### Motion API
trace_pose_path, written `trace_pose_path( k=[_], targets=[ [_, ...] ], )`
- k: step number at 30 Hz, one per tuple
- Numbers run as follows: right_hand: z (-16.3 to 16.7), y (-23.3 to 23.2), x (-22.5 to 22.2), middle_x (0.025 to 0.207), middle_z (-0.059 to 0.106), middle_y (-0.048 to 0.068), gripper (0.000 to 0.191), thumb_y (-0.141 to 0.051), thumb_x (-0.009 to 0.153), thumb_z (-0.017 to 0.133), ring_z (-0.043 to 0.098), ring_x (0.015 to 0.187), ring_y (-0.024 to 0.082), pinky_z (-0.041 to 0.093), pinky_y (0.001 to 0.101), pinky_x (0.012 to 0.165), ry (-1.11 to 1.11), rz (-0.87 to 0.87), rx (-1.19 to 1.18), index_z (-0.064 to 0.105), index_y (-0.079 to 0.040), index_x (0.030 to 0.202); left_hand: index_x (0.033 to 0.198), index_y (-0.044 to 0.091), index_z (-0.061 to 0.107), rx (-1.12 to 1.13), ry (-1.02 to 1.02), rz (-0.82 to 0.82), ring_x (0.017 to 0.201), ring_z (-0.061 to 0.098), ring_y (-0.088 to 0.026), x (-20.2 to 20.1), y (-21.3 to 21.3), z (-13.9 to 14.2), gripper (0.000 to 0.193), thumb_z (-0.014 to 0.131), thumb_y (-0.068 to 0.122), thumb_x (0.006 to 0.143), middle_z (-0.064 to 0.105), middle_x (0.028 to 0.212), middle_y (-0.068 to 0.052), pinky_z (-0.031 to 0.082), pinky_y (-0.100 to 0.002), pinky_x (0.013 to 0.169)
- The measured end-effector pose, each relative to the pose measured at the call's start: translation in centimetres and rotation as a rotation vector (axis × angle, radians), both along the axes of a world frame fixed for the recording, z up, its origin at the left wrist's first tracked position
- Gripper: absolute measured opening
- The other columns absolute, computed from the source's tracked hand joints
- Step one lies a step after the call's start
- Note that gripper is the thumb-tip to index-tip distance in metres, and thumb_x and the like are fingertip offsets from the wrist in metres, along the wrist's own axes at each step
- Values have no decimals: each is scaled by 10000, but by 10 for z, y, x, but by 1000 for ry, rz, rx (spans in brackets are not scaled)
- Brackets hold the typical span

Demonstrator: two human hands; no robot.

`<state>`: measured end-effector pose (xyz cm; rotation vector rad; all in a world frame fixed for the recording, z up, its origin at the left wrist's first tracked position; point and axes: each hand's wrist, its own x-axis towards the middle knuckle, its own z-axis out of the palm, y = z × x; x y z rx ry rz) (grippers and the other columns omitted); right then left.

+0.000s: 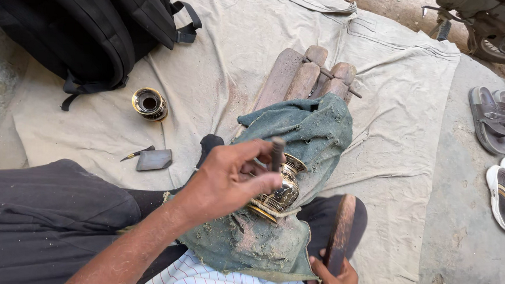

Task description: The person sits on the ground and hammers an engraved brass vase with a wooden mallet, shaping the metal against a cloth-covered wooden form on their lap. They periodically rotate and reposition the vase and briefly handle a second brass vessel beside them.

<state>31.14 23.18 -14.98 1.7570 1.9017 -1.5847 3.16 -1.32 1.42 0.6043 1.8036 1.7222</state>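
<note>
Brass pot [281, 189] lies on its side on a green cloth [298, 132] over wooden blocks [306, 76], under the left hand [228, 178] pinching a short punch [277, 153], right hand [337, 279] gripping a wooden mallet [340, 231] at five o'clock, bare sheet [394, 137] rightward to its edge.
</note>
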Motion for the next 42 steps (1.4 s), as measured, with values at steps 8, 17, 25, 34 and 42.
trace_pose_path(
  k=[8, 17, 25, 34, 42],
  targets=[
    [2, 35, 25, 724, 690, 190, 539, 48, 714, 830, 661, 529, 266, 513, 359, 499, 50, 104, -118, 634, 34, 1216, 1198, 80, 715, -38, 394, -189, 853, 765, -148, 1, 21, -14, 367, 810, 135, 847, 767, 997, -65, 632, -280, 763],
    [38, 82, 29, 862, 637, 125, 675, 58, 821, 822, 732, 767, 226, 652, 391, 643, 640, 398, -71, 452, -74, 1370, 1213, 104, 665, -31, 500, -281, 832, 717, -271, -2, 28, -18, 372, 783, 156, 864, 698, 906, -71, 571, -392, 712],
    [47, 121, 27, 831, 667, 109, 641, -173, 708, 881, 735, 762, 210, 629, 387, 705, -108, 785, 483, 553, -65, 1249, 1261, 141, 612, -41, 480, -369, 789, 707, -262, -10, 31, -24, 411, 757, 185, 879, 649, 866, -59, 563, -384, 680],
    [63, 140, 11, 796, 702, 92, 709, -432, 580, 947, 739, 756, 192, 603, 383, 775, -192, 1019, 671, 667, -55, 1112, 1332, 168, 585, -73, 587, -432, 780, 683, -266, -9, 35, -27, 451, 727, 199, 906, 593, 859, -63, 548, -403, 649],
    [61, 157, 5, 777, 729, 73, 558, -465, 737, 935, 769, 776, 169, 643, 354, 819, -553, 1032, 395, 696, -148, 1129, 1329, 185, 593, -133, 557, -519, 732, 677, -256, -10, 36, -23, 485, 742, 190, 868, 585, 845, -61, 530, -406, 596]
  ],
)
